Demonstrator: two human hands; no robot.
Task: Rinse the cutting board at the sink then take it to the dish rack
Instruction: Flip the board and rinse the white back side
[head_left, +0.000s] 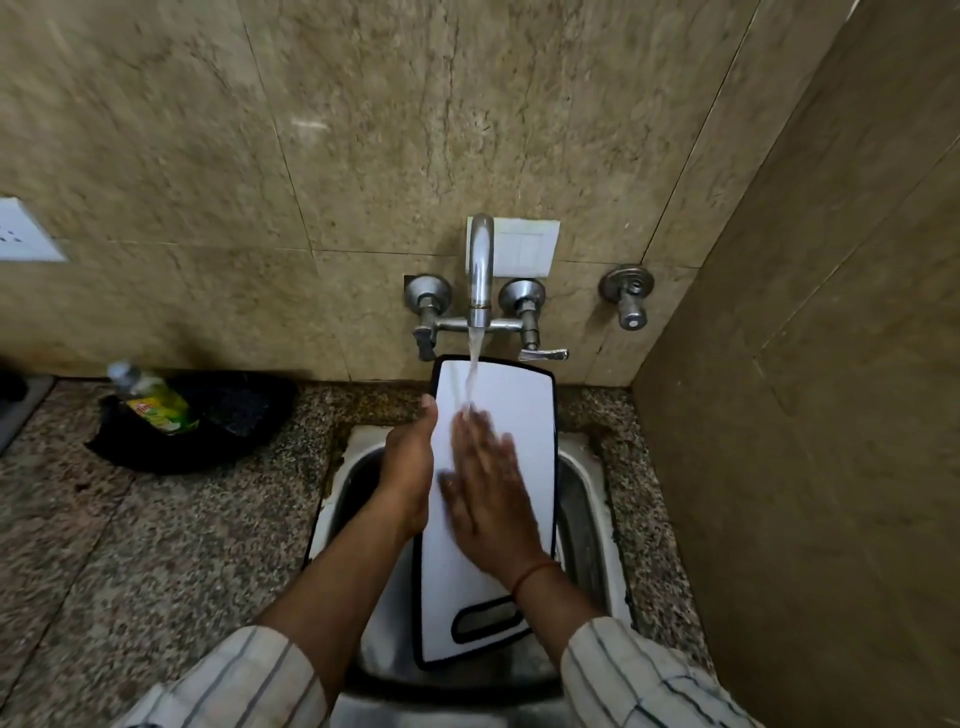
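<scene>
A white cutting board (519, 410) with a black rim and a handle slot near me lies lengthwise over the steel sink (584, 499). Water runs from the tap (480, 270) onto the board's far end. My left hand (408, 467) grips the board's left edge, thumb on top. My right hand (485, 493) lies flat on the board's face with fingers spread, blurred by motion, its fingertips at the water stream.
A green dish soap bottle (156, 402) lies in a black tray (234, 421) on the granite counter (156, 545) at the left. Tap handles and a separate valve (628, 299) stick out of the tiled wall. A side wall stands close on the right.
</scene>
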